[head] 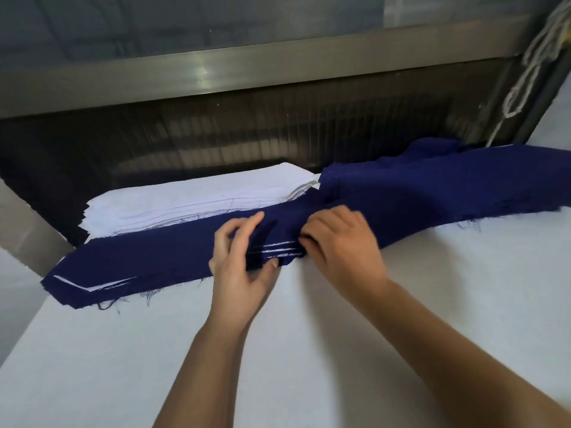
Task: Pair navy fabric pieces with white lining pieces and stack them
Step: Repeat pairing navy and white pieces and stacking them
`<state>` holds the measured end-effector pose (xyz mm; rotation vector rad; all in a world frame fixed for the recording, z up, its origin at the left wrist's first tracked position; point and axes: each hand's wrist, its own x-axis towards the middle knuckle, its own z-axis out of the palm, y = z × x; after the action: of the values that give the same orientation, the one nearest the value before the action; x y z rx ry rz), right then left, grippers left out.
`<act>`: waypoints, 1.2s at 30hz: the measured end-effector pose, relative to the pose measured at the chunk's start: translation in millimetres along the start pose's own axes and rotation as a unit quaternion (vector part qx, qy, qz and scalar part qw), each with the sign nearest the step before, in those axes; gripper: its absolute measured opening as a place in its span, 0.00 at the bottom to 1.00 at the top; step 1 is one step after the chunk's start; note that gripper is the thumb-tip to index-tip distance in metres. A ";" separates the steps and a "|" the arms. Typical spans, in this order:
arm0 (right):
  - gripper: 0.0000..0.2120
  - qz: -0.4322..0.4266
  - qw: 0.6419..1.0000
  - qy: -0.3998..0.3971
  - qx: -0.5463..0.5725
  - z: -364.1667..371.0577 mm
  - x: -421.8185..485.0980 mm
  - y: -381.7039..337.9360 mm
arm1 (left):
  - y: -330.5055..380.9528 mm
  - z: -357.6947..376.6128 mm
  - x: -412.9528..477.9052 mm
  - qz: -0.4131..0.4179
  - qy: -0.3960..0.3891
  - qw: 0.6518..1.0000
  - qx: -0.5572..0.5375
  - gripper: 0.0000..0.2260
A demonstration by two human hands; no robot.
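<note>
Here; left hand and right hand grip navy stack; white table; metal rail behind

The navy pile runs off the right edge, its far end unseen. It covers the right end of the white stack, whose layers are too fine to count. The right hand's fingertips are buried in navy folds, so its grip cannot be told. The left hand hides part of the navy strip's near edge. The cord is cut off at the top.
</note>
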<state>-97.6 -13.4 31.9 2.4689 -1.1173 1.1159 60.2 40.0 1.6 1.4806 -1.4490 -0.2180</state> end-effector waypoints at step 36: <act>0.10 0.035 0.902 -0.327 0.279 -10.7 -40.0 13.1 | 0.2 -29.9 -11.0 -0.109 -0.270 0.956 0.016 0.16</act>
<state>-129.9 4.7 9.3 3.4490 -1.1562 0.6834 78.7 64.5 10.4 1.6886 -1.7121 -0.7901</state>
